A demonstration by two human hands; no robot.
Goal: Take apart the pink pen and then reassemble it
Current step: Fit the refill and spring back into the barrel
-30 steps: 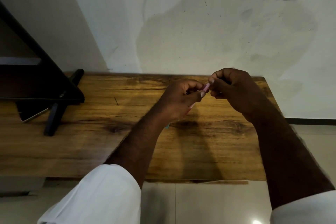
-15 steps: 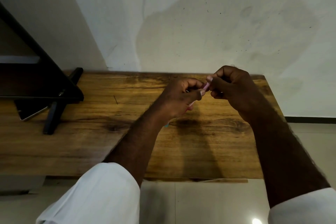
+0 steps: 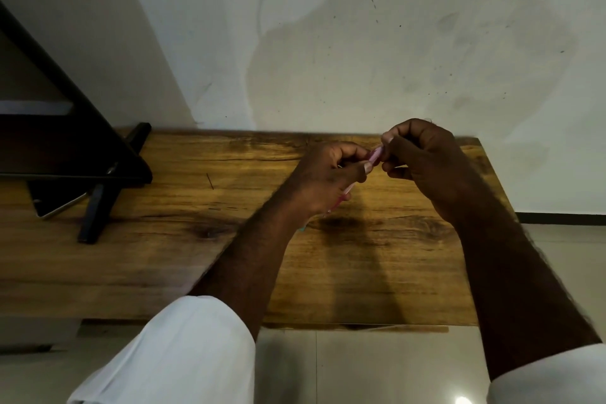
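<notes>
Both my hands hold the pink pen point(image 3: 375, 154) above the far right part of the wooden table point(image 3: 164, 259). My left hand point(image 3: 328, 174) is closed around the pen's barrel, and the pen runs slanting down through its fist, with a bit of pink showing below the fingers. My right hand point(image 3: 423, 154) pinches the pen's upper end between thumb and fingers. Only a short pink stretch shows between the two hands; the rest is hidden by fingers.
A dark stand point(image 3: 98, 174) with a black foot rests on the table's left side, with a phone point(image 3: 55, 207) lying under it. A stained white wall rises right behind the table. Tiled floor lies below the near edge.
Both hands have stayed on the pen and shifted only slightly; my right hand's fingers have moved a little at the pen's upper end.
</notes>
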